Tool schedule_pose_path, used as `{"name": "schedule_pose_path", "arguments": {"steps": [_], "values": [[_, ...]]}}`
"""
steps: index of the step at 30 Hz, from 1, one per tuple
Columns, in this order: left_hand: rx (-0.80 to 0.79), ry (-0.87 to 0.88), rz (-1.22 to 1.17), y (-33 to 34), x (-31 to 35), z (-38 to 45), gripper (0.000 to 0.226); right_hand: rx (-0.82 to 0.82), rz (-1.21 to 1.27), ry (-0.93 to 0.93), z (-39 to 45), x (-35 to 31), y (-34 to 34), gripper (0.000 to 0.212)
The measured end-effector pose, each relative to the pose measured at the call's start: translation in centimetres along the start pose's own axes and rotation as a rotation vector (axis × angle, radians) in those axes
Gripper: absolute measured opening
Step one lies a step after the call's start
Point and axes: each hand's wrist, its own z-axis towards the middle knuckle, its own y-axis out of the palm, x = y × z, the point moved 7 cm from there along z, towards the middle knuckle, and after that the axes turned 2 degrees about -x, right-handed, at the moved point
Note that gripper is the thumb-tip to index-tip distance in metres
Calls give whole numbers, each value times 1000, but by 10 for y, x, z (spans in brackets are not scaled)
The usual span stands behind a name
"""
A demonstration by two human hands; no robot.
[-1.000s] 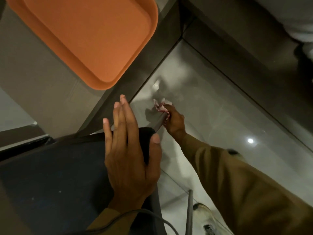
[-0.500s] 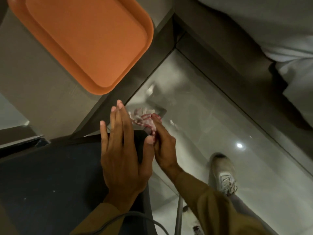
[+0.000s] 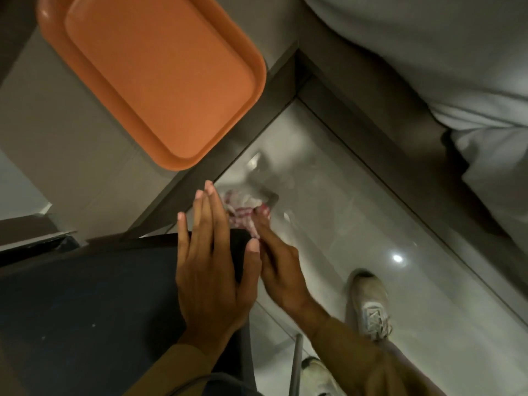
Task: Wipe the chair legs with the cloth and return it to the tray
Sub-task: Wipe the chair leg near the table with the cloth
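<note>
Glossy grey floor (image 3: 357,224); orange tray (image 3: 160,78) on the desk (image 3: 57,144). Left hand (image 3: 211,270) spread flat on chair seat (image 3: 85,304); right hand (image 3: 281,270) pinching the cloth (image 3: 243,212).

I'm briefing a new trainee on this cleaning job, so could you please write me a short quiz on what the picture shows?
1. True or false: the cloth already lies in the orange tray.
2. Which hand grips the cloth? A) the left hand B) the right hand C) neither
3. Fill in: the left hand lies flat, fingers spread, on the dark ____ of the chair.

Key
1. False: the tray holds nothing, and the cloth is bunched in a hand just past the seat's front corner.
2. B: the right hand pinches the red-and-white cloth.
3. Seat.
</note>
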Motion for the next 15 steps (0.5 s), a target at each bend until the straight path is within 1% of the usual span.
{"name": "schedule_pose_path", "arguments": {"steps": [2, 3, 4, 6, 8, 9, 11, 12, 14, 15], "values": [[-7, -1, 20, 1, -2, 0, 83, 30, 39, -56, -14, -10, 7, 50], [-8, -2, 22, 1, -3, -1, 84, 36, 47, -31, -12, -6, 7, 49], [-9, -2, 20, 1, -2, -1, 84, 40, 13, 21, -8, 3, 6, 48], [-6, 4, 18, 2, -2, -1, 85, 71, -58, 70, 12, 26, 4, 45], [-8, 12, 12, 3, -2, -2, 85, 165, 41, 216, 37, 62, -3, 30], [-4, 19, 7, 4, -3, -2, 85, 207, 116, 343, 49, 87, -4, 26], [8, 43, 12, 4, -5, -1, 84, 314, 325, 479, 66, 132, -6, 28], [9, 56, 20, 4, -4, -1, 83, 363, 390, 540, 73, 146, -6, 26], [5, 79, 36, 2, -1, 0, 84, 341, 250, 621, 78, 148, -6, 22], [1, 86, 42, 2, 1, 0, 84, 314, 179, 617, 77, 144, -8, 18]]}}
